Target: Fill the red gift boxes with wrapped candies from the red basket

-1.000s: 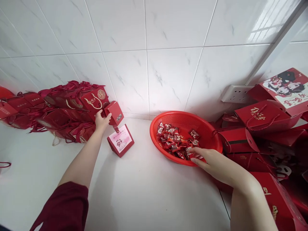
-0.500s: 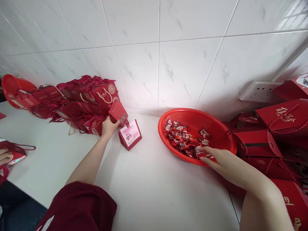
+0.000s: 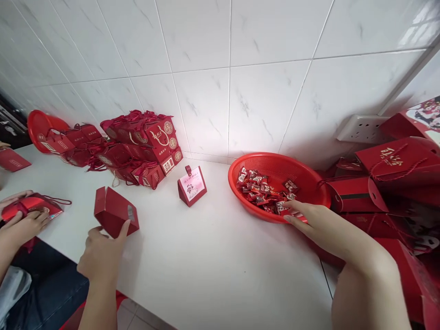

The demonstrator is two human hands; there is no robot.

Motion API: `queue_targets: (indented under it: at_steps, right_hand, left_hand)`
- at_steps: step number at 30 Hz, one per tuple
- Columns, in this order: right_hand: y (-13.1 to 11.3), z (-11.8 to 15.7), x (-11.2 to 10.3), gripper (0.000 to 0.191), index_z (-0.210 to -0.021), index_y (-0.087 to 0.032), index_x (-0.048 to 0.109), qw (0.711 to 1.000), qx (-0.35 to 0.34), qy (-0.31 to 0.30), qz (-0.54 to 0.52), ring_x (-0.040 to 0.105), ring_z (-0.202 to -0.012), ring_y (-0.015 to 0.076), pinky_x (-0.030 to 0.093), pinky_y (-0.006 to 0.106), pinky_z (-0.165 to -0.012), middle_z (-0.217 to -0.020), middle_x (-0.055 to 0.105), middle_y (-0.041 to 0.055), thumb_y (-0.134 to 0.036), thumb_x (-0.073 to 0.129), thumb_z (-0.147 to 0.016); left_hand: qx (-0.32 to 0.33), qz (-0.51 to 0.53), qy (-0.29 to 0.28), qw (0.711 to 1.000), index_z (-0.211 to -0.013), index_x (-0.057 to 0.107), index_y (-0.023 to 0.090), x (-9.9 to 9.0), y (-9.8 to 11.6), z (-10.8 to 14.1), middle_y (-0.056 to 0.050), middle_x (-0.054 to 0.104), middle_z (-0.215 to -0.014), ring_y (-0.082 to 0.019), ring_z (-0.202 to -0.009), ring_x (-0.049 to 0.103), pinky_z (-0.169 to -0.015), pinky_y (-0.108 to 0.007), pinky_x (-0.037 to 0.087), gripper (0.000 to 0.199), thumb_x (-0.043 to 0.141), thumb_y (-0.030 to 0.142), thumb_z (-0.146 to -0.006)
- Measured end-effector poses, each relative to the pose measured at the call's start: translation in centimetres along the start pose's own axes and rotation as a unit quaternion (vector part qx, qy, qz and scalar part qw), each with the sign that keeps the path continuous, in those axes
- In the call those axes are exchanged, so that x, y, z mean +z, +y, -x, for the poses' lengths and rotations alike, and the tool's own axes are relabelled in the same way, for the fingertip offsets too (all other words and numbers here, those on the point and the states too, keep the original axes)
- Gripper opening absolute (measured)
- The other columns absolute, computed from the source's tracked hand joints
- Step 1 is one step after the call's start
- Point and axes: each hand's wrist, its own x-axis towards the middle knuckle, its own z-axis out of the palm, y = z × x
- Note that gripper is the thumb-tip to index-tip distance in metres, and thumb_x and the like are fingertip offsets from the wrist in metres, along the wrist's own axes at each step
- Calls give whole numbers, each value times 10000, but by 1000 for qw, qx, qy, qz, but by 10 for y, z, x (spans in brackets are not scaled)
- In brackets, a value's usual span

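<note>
Veined wall tiles (image 3: 201, 36) fill the background; low right — a white socket (image 3: 360, 129).

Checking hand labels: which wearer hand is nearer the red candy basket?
Right. The right hand reaches into the basket, at the candies; the left hand is well left of the basket, holding a red box.

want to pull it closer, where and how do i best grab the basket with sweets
I'd grip the basket by its left rim, coming from the left, pinching the lip from above and below. It flares out over the table there; boxes crowd its right, the wall stands behind, and the right hand reaches in at front right.
</note>
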Motion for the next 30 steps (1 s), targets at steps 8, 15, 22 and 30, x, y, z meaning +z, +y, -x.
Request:
queue_targets:
  at_steps: [8,15,22,30]
  right_hand:
    - [-9,10,-9,431,-1331,-230,579,1000,12,2,-1,637,-1161,299,488,433,-975,-1311,653,72,-374,388,-972]
    - [-4,2,-3,435,-1321,-240,580,1000,20,-9,7,642,-1146,296,493,433,-962,-1323,645,50,-376,385,-956]
    - [-5,-3,1,468,-1357,-246,545,999,37,-38,3,613,-1191,311,490,457,-968,-1325,642,75,-443,370,-970]
    - [-5,-10,1,463,-1343,-223,574,998,41,-40,2,592,-1231,303,457,444,-1037,-1339,635,72,-392,401,-948]
  left_hand:
    - [249,170,229,926,-1490,302,300,-5,64,19,-152,371,-1495,-377,-1407,344,-1135,-594,318,822,698,430,-781]
    - [248,317,-81,912,-1518,164,201,66,145,18,-173,398,-1499,-289,-1315,495,-1057,-405,457,947,706,458,-784]
    - [167,219,-186,943,-1293,503,153,145,180,-3,-194,641,-1196,-376,-1132,604,-930,-480,496,689,699,561,-774]
    - [114,175,-154,966,-1318,535,160,183,224,-79,-132,510,-1382,-295,-1242,516,-1035,-544,432,462,610,394,-927]
